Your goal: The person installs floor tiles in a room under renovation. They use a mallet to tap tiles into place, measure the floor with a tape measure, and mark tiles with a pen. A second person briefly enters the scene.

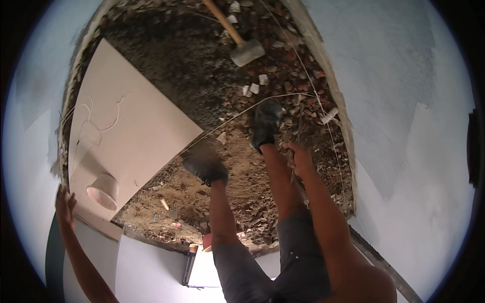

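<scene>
My right hand (300, 158) is closed around a thin dark rod (301, 118), which runs up past my right shoe and shows again below the fist. Whether it is metal or wood I cannot make out. Out at the far left, my left hand (65, 208) is raised with its fingers apart, close to the pale wall, and nothing shows in it. I cannot tell whether it touches the wall. A white bucket (103, 191) lies tilted on a large pale board (134, 121) near this hand. A thin white cord (252, 107) stretches over the ground beyond my feet.
A sledgehammer (247, 52) with a wooden handle lies farther off on dark rubble. Broken tile and brick pieces (252, 90) litter the ground. Another string (331, 136) runs along the right wall (399, 101). Loose white cord lies on the board. A bright doorway (204, 270) is behind me.
</scene>
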A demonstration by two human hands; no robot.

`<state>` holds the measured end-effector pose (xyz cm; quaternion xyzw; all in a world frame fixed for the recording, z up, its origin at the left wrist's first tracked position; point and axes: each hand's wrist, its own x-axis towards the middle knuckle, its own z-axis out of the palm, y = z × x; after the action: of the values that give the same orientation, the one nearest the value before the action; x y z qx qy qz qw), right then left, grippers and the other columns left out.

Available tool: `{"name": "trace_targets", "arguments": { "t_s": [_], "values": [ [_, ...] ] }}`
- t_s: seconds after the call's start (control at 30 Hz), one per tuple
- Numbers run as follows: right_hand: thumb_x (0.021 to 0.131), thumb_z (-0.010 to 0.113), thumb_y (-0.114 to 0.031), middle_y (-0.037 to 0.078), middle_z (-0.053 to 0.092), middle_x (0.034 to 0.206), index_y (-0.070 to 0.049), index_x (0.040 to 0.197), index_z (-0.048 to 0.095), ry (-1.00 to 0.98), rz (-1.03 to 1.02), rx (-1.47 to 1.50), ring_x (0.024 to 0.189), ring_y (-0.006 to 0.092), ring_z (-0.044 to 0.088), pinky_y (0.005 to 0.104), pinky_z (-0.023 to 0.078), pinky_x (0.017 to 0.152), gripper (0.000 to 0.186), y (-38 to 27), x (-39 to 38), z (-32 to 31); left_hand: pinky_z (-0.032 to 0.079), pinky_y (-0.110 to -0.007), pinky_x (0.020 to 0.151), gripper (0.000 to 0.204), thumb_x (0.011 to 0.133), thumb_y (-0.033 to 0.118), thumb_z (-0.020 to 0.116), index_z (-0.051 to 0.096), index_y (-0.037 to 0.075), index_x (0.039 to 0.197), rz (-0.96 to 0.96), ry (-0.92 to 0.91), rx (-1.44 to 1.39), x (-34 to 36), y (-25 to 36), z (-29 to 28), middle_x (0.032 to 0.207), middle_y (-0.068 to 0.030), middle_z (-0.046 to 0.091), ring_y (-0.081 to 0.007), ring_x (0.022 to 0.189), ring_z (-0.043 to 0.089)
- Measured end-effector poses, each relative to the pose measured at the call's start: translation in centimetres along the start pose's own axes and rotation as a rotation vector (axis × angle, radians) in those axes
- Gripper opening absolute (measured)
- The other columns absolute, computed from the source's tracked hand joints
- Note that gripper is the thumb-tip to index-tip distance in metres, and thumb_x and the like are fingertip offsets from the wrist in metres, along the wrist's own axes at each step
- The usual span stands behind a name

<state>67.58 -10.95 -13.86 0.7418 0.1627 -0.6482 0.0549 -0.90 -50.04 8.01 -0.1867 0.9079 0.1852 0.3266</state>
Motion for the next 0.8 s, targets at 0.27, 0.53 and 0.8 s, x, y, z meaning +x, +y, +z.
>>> {"name": "trace_targets", "arguments": {
  "t_s": [0.27,0.53,0.8],
  "values": [
    [0.098,0.045,-0.026,0.014,0.060,0.067,-0.002,0.108,0.065,0.495,-0.328,-1.133,0.044,0.0214,0.048,0.0392,0.041,0.042,0.032,-1.1,12.9,-11.2,0.046,-0.022,0.079,0.051,0.090,0.025,0.064,0.049,0.003,0.133,-0.137,-0.695,0.483,-18.5,-11.9,25.8,0.109,-0.0062,0.063,-0.0100,0.092,0.057],
    [0.095,0.049,-0.028,0.034,0.024,0.144,-0.018,0.147,0.031,0.609,-0.257,-1.166,0.079,0.0362,0.066,0.0445,0.057,0.070,0.055,-0.8,19.8,-14.4,0.044,-0.032,0.097,0.049,0.091,0.023,0.063,0.051,-0.008,0.126,-0.271,-0.874,0.215,-33.4,-14.6,39.6,0.119,-0.0199,0.060,-0.0241,0.116,0.057],
    [0.096,0.052,-0.028,0.030,0.052,0.116,-0.008,0.133,0.052,0.607,-0.243,-0.879,0.071,0.0305,0.060,0.0492,0.049,0.068,0.042,-2.5,21.4,-14.8,0.047,-0.031,0.092,0.046,0.093,0.025,0.063,0.051,-0.005,0.125,-0.405,-0.768,0.076,-31.9,-11.1,40.1,0.118,-0.0135,0.062,-0.0205,0.105,0.062]
  ]
}}
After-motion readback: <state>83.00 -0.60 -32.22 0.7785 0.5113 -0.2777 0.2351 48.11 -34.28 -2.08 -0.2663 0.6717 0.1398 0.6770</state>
